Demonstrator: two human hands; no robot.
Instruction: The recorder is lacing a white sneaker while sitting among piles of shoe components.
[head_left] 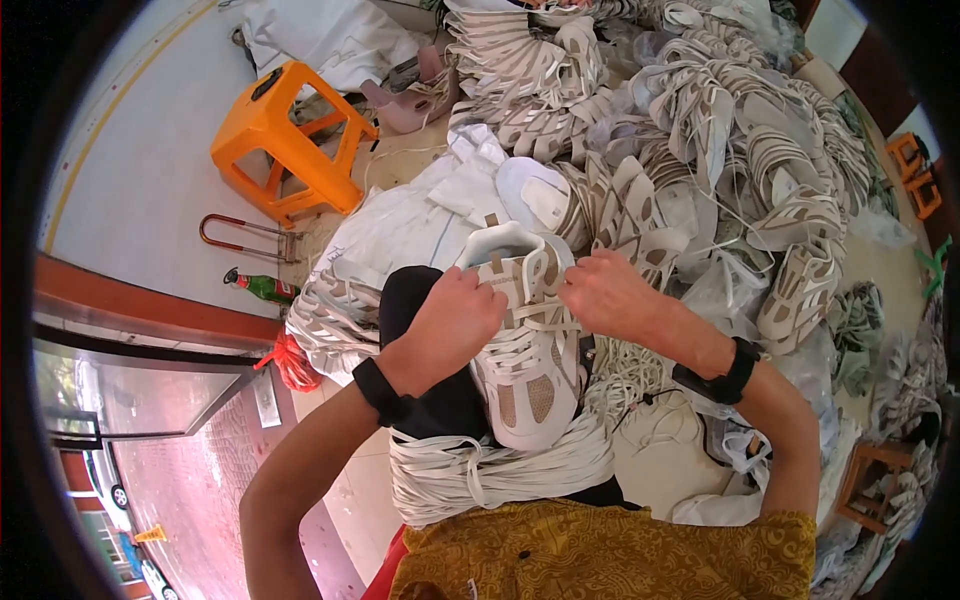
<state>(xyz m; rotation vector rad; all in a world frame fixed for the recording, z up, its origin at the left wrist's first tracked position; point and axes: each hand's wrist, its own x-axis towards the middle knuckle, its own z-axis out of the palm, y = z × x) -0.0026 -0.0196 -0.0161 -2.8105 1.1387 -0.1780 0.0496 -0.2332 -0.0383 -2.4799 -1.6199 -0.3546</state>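
A white and beige shoe upper [525, 375] with white laces lies on my lap, its opening pointing away from me. My left hand [452, 322] grips its left side near the top lace holes. At the same height, my right hand [607, 292] pinches the right side, fingers closed on the lace or eyelet edge. A bundle of white laces [480, 470] lies across my lap under the shoe's toe. Both wrists wear black bands.
A large heap of similar white and beige shoe uppers [720, 150] fills the floor ahead and to the right. An orange plastic stool [285, 140] stands at the upper left, a green bottle [262, 287] lies near it. A wooden stool [875, 480] is at the lower right.
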